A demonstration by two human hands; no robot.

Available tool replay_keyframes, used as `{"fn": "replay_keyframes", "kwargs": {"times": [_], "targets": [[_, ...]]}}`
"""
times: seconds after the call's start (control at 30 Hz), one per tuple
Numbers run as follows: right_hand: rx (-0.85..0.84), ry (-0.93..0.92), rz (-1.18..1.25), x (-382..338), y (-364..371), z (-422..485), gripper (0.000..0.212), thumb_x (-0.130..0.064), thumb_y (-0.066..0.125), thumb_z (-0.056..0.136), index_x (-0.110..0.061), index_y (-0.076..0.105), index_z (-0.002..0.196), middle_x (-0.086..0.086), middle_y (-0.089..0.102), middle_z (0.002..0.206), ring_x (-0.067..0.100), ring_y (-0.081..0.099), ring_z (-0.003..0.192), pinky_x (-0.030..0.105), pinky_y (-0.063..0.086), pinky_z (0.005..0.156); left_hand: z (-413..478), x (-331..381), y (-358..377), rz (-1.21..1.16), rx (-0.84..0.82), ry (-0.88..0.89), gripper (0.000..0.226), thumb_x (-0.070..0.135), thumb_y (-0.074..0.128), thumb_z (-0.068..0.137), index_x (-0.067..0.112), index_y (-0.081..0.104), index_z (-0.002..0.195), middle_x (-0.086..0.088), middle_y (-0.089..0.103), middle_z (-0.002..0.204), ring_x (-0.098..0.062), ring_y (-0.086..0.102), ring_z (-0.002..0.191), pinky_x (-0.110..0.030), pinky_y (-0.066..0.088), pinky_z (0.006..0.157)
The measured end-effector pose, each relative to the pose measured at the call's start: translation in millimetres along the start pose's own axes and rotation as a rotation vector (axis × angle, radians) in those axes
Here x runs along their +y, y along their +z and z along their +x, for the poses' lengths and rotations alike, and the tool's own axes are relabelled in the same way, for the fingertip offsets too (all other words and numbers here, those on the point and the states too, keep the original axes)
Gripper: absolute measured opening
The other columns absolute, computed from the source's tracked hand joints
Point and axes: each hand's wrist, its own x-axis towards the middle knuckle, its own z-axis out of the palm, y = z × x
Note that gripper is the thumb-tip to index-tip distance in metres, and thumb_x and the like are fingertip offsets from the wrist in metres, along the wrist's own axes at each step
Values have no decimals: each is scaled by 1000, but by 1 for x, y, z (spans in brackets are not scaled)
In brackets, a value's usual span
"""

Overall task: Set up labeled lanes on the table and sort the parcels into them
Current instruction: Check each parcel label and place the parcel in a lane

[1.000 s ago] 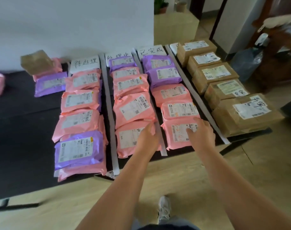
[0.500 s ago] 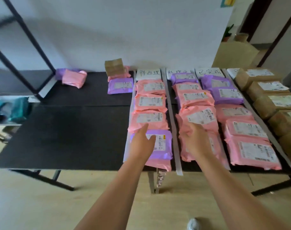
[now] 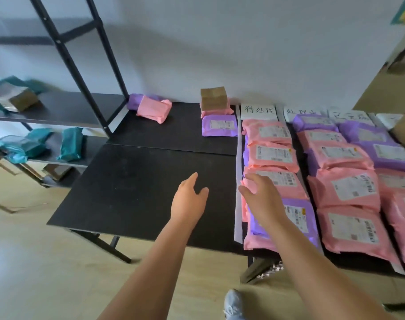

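My left hand point(image 3: 188, 202) and right hand point(image 3: 263, 199) hover empty, fingers loose. The stray purple parcel point(image 3: 220, 125) sits about 12 o'clock from my left, which I judge marginally nearer. Its long axis runs 9-to-3.

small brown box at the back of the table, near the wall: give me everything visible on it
The brown box looks like plain cardboard: small, closed, with no label showing on the faces in view. It sits upright on a pink mailer at the back of the black table, near the white wall and just left of the first lane label. A purple mailer lies in front of that stack. Finer detail is blurred.
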Motion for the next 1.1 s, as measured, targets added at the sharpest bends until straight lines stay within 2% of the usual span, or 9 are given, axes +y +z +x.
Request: {"fn": "replay_keyframes", "kwargs": {"times": [0.2, 0.33, 0.47, 0.67, 0.73, 0.87, 0.93, 1.03, 1.1], "targets": [[-6, -39, 26, -40, 19, 78, 42, -30, 62, 97, -21, 55, 138, 3, 54, 141, 22, 53, 129, 34, 43, 102, 72, 17, -25, 6, 28, -13, 60, 35, 55, 100, 33, 28, 154, 4, 37, 157, 2, 43, 80, -10, 33, 54], [-36, -48, 35, -58, 34, 126, 45, -29, 63, 97, -20, 53, 140, 4, 54, 142, 23, 52, 130, 34, 44, 103, 121, 30, -36, 5, 23, -32, 60, 35, 54, 100, 33, 29, 154, 3, 38, 156, 6, 41, 67, -11, 32, 52], [-51, -58, 10, -72, 43, 171, 47, -28, 61, 98, -16, 51, 142, 5, 55, 141, 23, 52, 129, 38, 44, 104, 168, 38, -43, 9, 9, -18, 60, 34, 54, 101, 31, 28, 154, 3, 39, 156, -1, 53, 104, -14, 36, 60], [-9, -34, -50, -88, 52, 242, 44, -28, 59, 99, -13, 52, 140, 9, 57, 138, 26, 54, 125, 33, 42, 97, 250, 54, -45, 21, -55, 36, 59, 33, 52, 101, 30, 28, 155, 1, 37, 157, 0, 47, 87, -15, 40, 61], [11, 7, -73, -92, 55, 267, 46, -27, 60, 98, -12, 51, 140, 9, 58, 135, 28, 55, 123, 34, 43, 96, 278, 61, -48, 12, -88, 63, 58, 32, 50, 102, 29, 28, 155, 0, 36, 158, -7, 56, 105, -20, 46, 72], [24, 68, -103, -102, 64, 313, 47, -29, 60, 98, -14, 50, 141, 8, 58, 137, 26, 55, 124, 44, 46, 102, 338, 73, -46, 5, -155, 107, 57, 31, 47, 103, 27, 27, 155, 0, 36, 158, -16, 54, 124, -14, 36, 63], [36, 84, -120, -104, 70, 337, 47, -29, 60, 99, -15, 48, 143, 7, 57, 139, 27, 54, 126, 44, 45, 103, 369, 79, -43, 11, -166, 118, 56, 32, 47, 103, 26, 27, 155, -1, 37, 158, -21, 50, 133, -13, 38, 71], [29, 107, -143, -104, 78, 371, 49, -28, 59, 98, -18, 47, 145, 7, 56, 140, 29, 53, 126, 43, 44, 102, 408, 88, -37, 17, -188, 105, 57, 34, 46, 103, 23, 28, 155, -4, 38, 157, -24, 46, 137, -29, 42, 94], [19, 128, -158, -101, 83, 396, 47, -29, 58, 98, -17, 48, 143, 8, 56, 140, 31, 53, 126, 45, 44, 102, 433, 92, -30, 10, -196, 88, 56, 35, 45, 103, 21, 29, 155, -5, 39, 156, -25, 46, 137, -33, 42, 98]]}}
